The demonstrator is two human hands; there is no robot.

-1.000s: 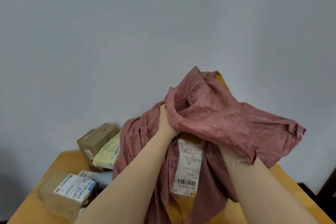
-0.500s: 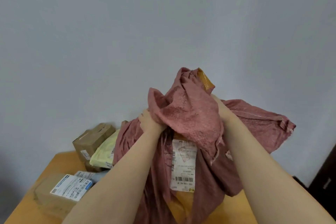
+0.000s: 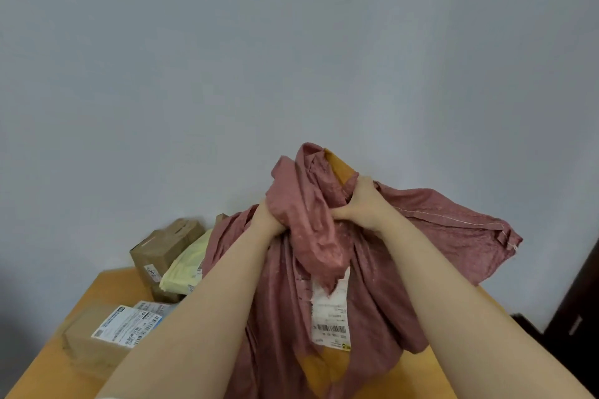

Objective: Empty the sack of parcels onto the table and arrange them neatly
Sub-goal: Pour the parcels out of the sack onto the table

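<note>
Pink woven sack point(image 3: 382, 295) is hanging bunched from both hands above the table point(image 3: 110, 282), draping over an orange parcel point(image 3: 329, 314) with a barcode label. Left of the left forearm, a brown box point(image 3: 165, 246), yellow mailer point(image 3: 188, 272) and labelled carton point(image 3: 97, 337) are lying, partly blocked by it. Left hand point(image 3: 269, 217) and right hand point(image 3: 359, 201) are both gripping gathered sack fabric, fingers curled tight.

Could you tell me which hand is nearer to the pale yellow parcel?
Left. The left hand grips the sack just up and right of the pale yellow parcel; the right hand grips it farther right.
</note>
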